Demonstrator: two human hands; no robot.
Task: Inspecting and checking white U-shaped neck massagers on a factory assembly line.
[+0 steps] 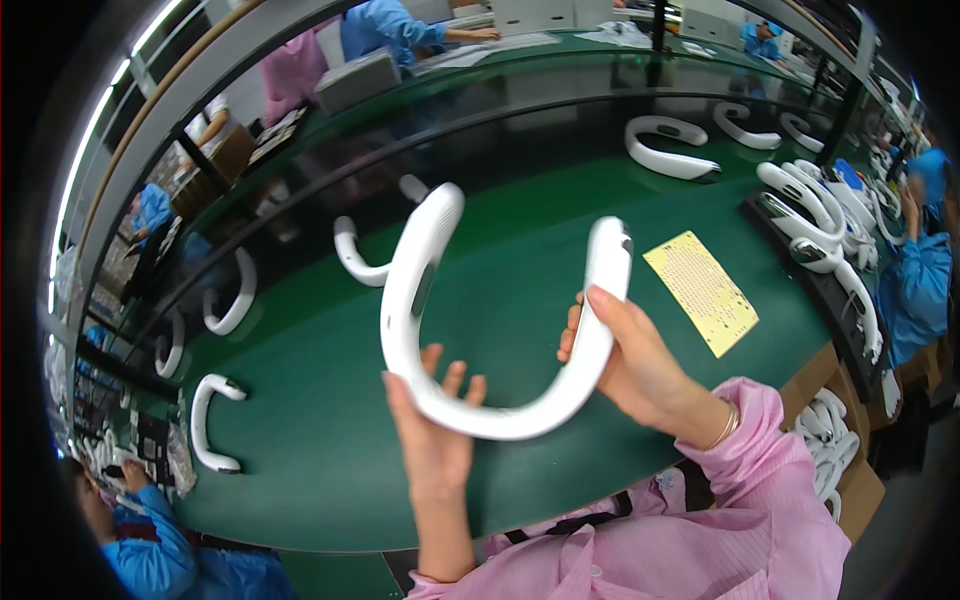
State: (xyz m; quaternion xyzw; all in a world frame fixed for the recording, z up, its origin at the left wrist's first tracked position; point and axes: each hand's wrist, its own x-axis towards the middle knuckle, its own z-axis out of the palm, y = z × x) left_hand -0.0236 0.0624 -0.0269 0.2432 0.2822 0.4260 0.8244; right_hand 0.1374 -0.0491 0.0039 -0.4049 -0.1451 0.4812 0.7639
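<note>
White curved band (510, 423) | right fingers (617, 312) clasping one limb | left fingers (454, 377) spread behind bend

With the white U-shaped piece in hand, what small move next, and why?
I'd probably curl the left hand closer around the white U-shaped piece: its fingers look loosely spread at the lower left curve, while the right hand grips the right side between thumb and fingers.
</note>
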